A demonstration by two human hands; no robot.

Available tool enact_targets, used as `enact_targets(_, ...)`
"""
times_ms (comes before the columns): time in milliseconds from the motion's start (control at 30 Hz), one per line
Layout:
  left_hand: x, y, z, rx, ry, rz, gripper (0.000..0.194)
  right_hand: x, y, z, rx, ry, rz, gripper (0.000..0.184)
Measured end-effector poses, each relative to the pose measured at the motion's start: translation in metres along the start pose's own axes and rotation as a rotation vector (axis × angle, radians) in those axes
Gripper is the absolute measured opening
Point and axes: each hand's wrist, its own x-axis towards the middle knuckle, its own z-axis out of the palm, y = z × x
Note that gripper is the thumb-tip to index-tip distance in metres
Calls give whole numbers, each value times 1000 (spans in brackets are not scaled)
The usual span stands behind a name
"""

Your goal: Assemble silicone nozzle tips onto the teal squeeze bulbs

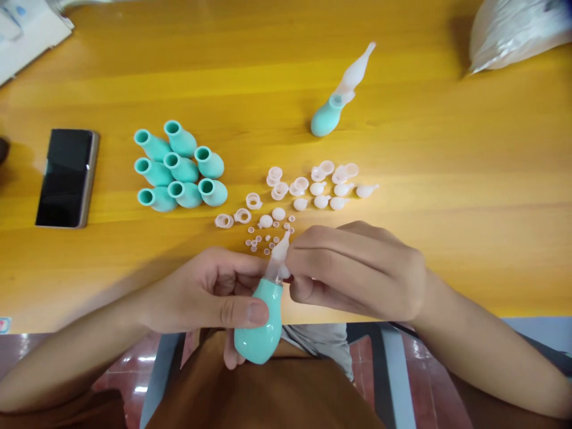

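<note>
My left hand [210,292] is closed round a teal rubber bulb [261,328] at the near table edge, thumb pressed on its side. My right hand [353,268] pinches the translucent white nozzle tip [279,253] that sits in the bulb's neck. Just beyond my fingers lie several tiny clear rings [263,238]. Farther back are several white caps and collars [313,187]. To the left stands a cluster of several teal bulbs [181,167] with open necks. One finished bulb with its nozzle [339,98] lies farther back.
A black phone [67,177] lies at the left on the yellow wooden table [447,179]. A white plastic bag [513,30] sits at the back right and a white box [27,30] at the back left. My lap and a chair frame show below the edge.
</note>
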Motion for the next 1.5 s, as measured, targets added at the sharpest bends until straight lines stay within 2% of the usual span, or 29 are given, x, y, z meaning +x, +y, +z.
enact_targets(233,-3,4,2,-16,9,-21,50,-3,7,2,35,114,4,16)
enact_targets(400,-5,6,3,-25,15,-12,55,-7,7,-6,42,8,-17,33)
enact_targets(533,-7,7,1,0,23,-55,53,-6,-3,-14,105,54,50,27)
enact_targets(667,-6,7,1,-17,16,-54,55,-4,-10,-18,139,33,106,28)
enact_targets(800,-1,5,0,-56,2,-30,54,-2,-2,-10,259,77,65,18)
enact_targets(933,-2,3,-3,-43,5,-46,62,4,8,-6,406,0,42,12)
enact_targets(1033,-8,5,-6,-31,-2,-16,56,8,12,-15,419,92,83,19)
enact_targets(1133,-15,5,-6,-34,39,68,46,8,17,-27,320,185,146,19)
enact_targets(1200,-16,4,-6,-30,51,155,39,6,22,-29,171,79,146,14)
enact_targets(1300,-11,0,-11,-3,37,224,35,1,27,-21,-105,-230,120,21)
enact_targets(1367,-7,-3,-14,18,75,228,33,-1,29,-12,-246,-364,102,24)
enact_targets(1500,-1,-2,-15,6,90,195,34,-1,30,-2,-265,-405,68,24)
